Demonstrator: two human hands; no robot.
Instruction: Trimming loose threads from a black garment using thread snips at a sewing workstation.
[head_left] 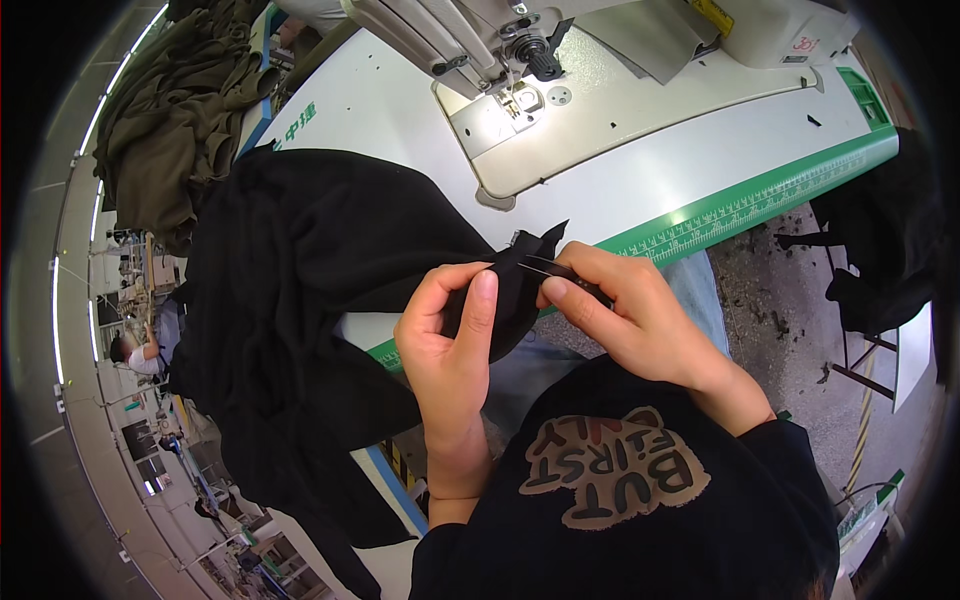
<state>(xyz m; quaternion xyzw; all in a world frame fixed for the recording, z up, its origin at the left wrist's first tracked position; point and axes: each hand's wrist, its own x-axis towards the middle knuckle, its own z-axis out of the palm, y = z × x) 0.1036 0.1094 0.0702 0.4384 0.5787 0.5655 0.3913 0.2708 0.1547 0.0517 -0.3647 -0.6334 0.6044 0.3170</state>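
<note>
A black garment is draped over the left side of the sewing table and hangs down toward my lap. At the table's front edge my left hand pinches a narrow folded end of this garment between thumb and forefinger. Close beside it, my right hand is closed round a small dark-handled tool with thin pointed metal tips. Those tips meet the black cloth just right of my left fingertips. I cannot tell whether they are snips or tweezers. Small black cloth ends stick up above my fingers.
A sewing machine with a lit needle area stands at the back of the white table. A green ruler strip lines its front edge. Brown garments are piled at far left; black cloth hangs at right. Scraps litter the floor.
</note>
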